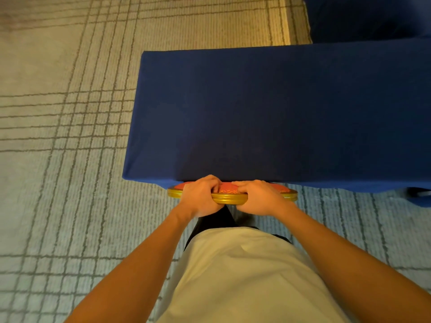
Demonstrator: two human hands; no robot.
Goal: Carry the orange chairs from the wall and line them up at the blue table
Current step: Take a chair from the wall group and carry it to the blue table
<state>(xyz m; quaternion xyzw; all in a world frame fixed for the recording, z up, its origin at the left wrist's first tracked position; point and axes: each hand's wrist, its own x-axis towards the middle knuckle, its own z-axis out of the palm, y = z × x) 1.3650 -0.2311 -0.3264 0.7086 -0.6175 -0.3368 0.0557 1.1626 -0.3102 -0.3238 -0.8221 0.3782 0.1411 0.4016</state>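
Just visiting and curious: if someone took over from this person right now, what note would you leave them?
The left hand and right hand both grip the top rail of the orange chair. It stands at the near edge of the blue table, seat hidden. Done: this chair is at the table. Left: let go, fetch any others; none are in view.

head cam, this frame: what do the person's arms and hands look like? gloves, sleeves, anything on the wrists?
Both forearms are bare to the frame edge; no sleeves in view. Left hand and right hand: no gloves, no watch, band or ring visible. Also worn: a pale cream shirt and dark trousers.
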